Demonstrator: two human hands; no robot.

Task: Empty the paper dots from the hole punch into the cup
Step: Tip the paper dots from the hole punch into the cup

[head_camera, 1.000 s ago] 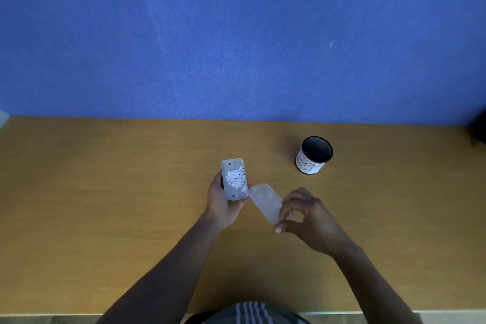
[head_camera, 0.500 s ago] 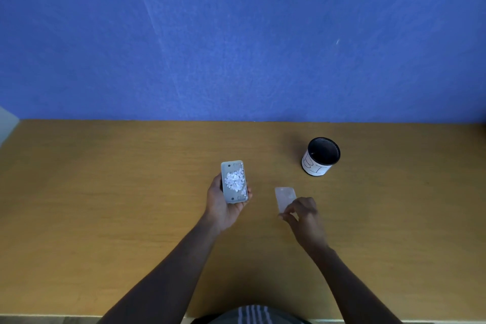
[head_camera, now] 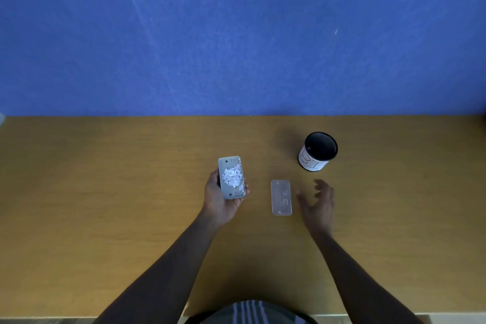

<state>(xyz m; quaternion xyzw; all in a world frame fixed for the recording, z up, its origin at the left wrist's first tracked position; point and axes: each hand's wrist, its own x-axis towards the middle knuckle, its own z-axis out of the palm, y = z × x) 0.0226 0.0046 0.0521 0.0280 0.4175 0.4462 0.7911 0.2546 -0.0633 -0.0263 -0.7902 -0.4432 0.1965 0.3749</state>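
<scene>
My left hand (head_camera: 219,201) holds the hole punch (head_camera: 232,177) upside down, its underside facing up. A heap of white paper dots (head_camera: 232,176) lies in its open base. The clear plastic base cover (head_camera: 281,197) lies flat on the wooden table (head_camera: 105,192), just right of the punch. My right hand (head_camera: 318,204) hovers open beside the cover, fingers spread and blurred, holding nothing. The black cup (head_camera: 318,151) with a white label stands upright, farther back and to the right, its mouth open.
A blue wall (head_camera: 236,34) rises behind the table's far edge. The near table edge runs along the bottom of the view, with a striped garment (head_camera: 249,312) below it.
My right hand carried the clear cover away from the punch, laid it flat on the table and let go. It now sits to the cover's right. The left hand kept still.
</scene>
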